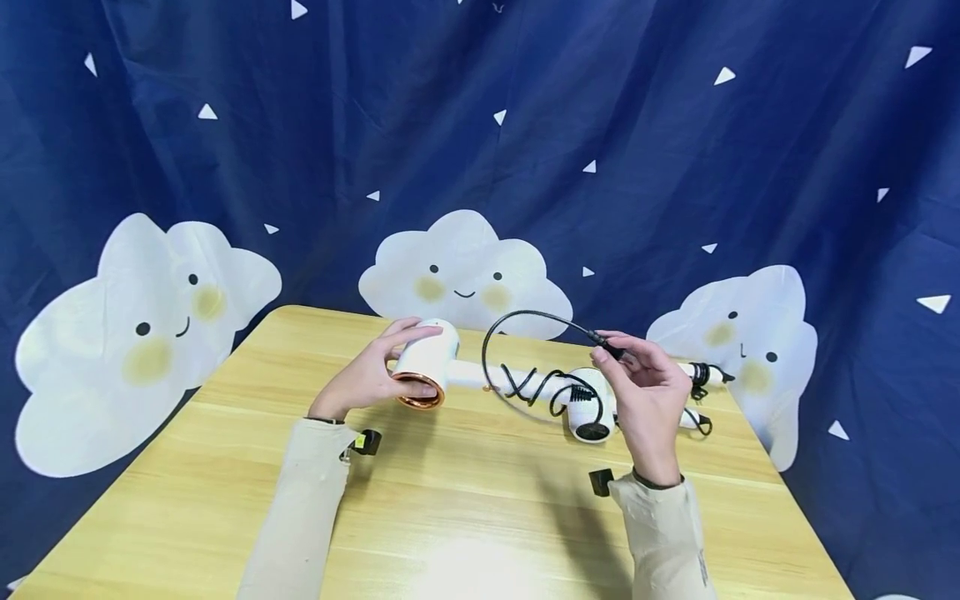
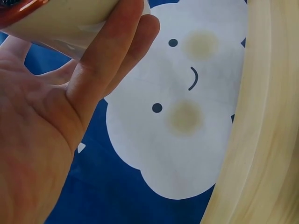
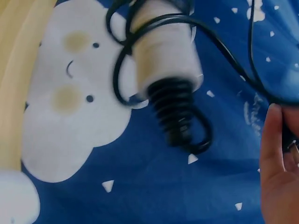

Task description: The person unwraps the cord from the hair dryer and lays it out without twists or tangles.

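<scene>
In the head view, my left hand [image 1: 360, 377] grips the barrel of a white hair dryer [image 1: 433, 348] with a copper-coloured rim, thumb at that rim. The dryer is held above the table, its handle pointing right. A black cord [image 1: 536, 313] winds loosely round the handle and loops up to my right hand [image 1: 654, 396], which pinches the dark cord end [image 1: 609, 346] between thumb and fingers. The right wrist view shows the handle [image 3: 166, 56] with its ribbed black cord sleeve [image 3: 173, 109], slightly blurred. In the left wrist view, fingers wrap the dryer's barrel [image 2: 65, 23].
Another white hair dryer [image 1: 588, 425] with a dark end lies on the wooden table [image 1: 465, 492], partly behind the held handle. Further white handles with black cords, one of them a tip [image 1: 708, 375], lie at the right. A blue curtain [image 1: 480, 150] with clouds hangs behind.
</scene>
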A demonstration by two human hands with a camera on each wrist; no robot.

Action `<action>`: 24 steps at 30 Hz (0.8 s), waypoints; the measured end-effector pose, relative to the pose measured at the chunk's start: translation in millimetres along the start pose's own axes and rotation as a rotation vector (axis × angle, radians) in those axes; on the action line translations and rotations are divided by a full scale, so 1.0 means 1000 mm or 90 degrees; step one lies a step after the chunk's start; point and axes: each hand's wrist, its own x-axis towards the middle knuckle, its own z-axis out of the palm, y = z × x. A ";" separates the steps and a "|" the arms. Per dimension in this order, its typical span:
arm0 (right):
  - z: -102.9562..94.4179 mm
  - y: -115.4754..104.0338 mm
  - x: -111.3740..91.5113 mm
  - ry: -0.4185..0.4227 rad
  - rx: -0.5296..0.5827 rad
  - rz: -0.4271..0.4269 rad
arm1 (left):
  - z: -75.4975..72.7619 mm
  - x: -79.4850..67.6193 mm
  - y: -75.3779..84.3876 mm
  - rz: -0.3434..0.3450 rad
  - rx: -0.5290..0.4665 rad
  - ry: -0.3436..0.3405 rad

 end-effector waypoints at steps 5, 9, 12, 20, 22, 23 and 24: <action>0.008 -0.013 -0.005 -0.064 0.032 -0.001 | -0.002 0.000 0.002 0.003 0.001 0.006; 0.011 -0.019 -0.009 -0.115 0.011 0.040 | -0.003 -0.001 0.001 0.006 0.002 0.014; 0.013 -0.022 -0.011 -0.156 -0.016 0.080 | -0.005 -0.003 0.000 0.009 0.003 0.019; 0.014 -0.024 -0.015 -0.218 -0.083 0.147 | -0.007 -0.003 0.000 -0.010 -0.001 0.021; 0.014 -0.023 -0.015 -0.220 -0.102 0.163 | -0.008 -0.002 0.000 -0.018 -0.003 0.020; 0.014 -0.022 -0.015 -0.222 -0.117 0.169 | -0.008 -0.002 0.000 -0.020 -0.003 0.020; 0.014 -0.022 -0.015 -0.223 -0.135 0.178 | -0.008 -0.002 0.000 -0.022 -0.002 0.020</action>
